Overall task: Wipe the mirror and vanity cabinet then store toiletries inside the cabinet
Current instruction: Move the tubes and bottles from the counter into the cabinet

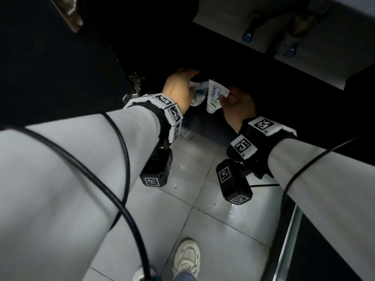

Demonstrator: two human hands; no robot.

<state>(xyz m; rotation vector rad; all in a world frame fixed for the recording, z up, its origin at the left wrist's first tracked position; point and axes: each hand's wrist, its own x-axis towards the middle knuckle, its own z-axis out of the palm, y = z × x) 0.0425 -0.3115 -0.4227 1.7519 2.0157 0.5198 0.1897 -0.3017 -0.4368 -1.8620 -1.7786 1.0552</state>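
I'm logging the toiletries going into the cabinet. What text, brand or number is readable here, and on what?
"SENSODYNE": along the white toothpaste tube pinched by the right hand.
Small print on the second tube in the left hand: too blurred to read.
Wrist markers: black-and-white coded squares, no words.

Bathroom: pale tiled floor [203, 230]; dark vanity cabinet [203, 123], door [50, 57] swung open on metal hinge [135, 84]; toothpaste tube [213, 98], second tube [198, 96] at cabinet opening
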